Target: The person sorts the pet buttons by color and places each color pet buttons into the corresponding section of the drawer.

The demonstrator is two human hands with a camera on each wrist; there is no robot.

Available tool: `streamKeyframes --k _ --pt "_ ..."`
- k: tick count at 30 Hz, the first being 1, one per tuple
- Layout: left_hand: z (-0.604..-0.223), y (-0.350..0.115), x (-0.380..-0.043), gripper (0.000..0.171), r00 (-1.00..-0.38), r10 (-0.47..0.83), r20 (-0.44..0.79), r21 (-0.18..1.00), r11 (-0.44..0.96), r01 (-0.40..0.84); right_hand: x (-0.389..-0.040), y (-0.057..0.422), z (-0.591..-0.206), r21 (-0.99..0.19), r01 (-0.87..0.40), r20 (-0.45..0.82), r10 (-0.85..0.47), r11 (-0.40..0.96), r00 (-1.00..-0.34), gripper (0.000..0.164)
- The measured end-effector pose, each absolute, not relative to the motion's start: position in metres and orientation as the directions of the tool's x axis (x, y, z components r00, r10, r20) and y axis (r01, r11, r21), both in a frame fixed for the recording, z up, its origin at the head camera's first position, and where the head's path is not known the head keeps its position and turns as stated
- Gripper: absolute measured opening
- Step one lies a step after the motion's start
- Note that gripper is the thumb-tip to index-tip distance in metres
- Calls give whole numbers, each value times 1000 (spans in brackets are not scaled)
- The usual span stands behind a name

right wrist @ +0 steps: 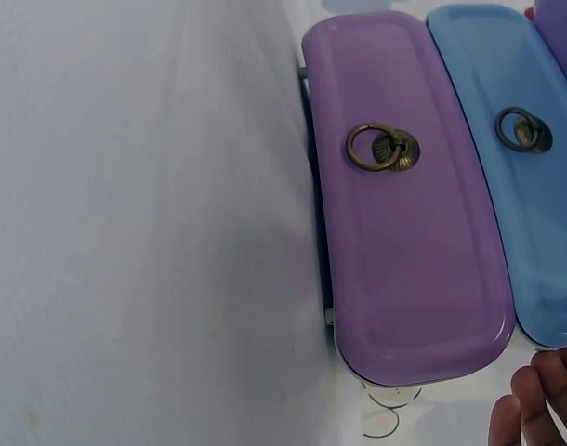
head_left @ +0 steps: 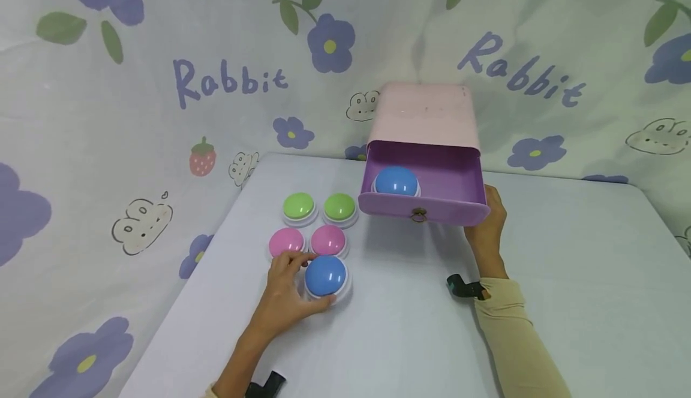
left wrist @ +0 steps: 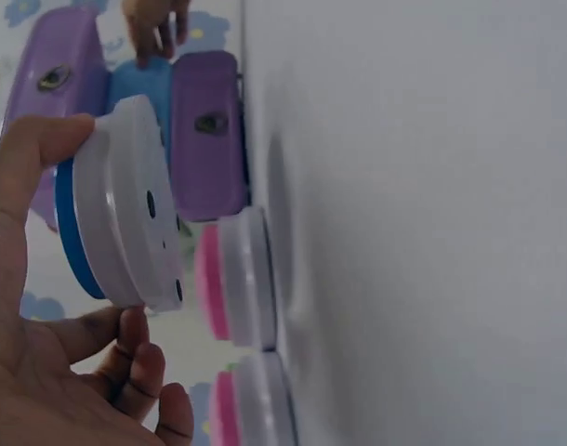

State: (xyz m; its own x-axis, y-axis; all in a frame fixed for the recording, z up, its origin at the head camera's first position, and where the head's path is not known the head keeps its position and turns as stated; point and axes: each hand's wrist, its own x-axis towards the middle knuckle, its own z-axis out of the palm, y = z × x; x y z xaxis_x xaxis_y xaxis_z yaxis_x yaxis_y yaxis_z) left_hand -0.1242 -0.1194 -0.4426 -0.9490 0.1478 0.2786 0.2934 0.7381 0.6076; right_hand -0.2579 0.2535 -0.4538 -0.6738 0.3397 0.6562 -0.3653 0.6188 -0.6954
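One blue dome button (head_left: 396,180) in purple drawer (head_left: 456,212); left hand (head_left: 283,302) pinches another (head_left: 326,276). Pink pair (head_left: 327,240), green pair (head_left: 339,207) probably pending. Right hand (head_left: 490,221) beside drawer, grip unclear.

"Rabbit", twice, on the backdrop (head_left: 318,95)

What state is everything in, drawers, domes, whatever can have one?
Top purple drawer: pulled open
Middle blue drawer: shut
Bottom purple drawer: shut
Drawer's blue dome: resting inside, blue side up
Other blue dome: lifted off the table, held by the left hand
Pink domes: on the table, upright
Green domes: on the table, upright
Right hand: by the open drawer
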Motion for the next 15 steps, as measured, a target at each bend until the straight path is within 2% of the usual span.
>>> streamKeyframes --k 10,15 --pt "-389 -112 -138 74 -945 149 290 675 669 312 -259 255 -454 -687 -368 662 330 626 -673 25" --pt "-361 -101 -148 72 -925 160 346 682 634 365 -256 254 -451 -692 -361 653 329 625 -682 23"
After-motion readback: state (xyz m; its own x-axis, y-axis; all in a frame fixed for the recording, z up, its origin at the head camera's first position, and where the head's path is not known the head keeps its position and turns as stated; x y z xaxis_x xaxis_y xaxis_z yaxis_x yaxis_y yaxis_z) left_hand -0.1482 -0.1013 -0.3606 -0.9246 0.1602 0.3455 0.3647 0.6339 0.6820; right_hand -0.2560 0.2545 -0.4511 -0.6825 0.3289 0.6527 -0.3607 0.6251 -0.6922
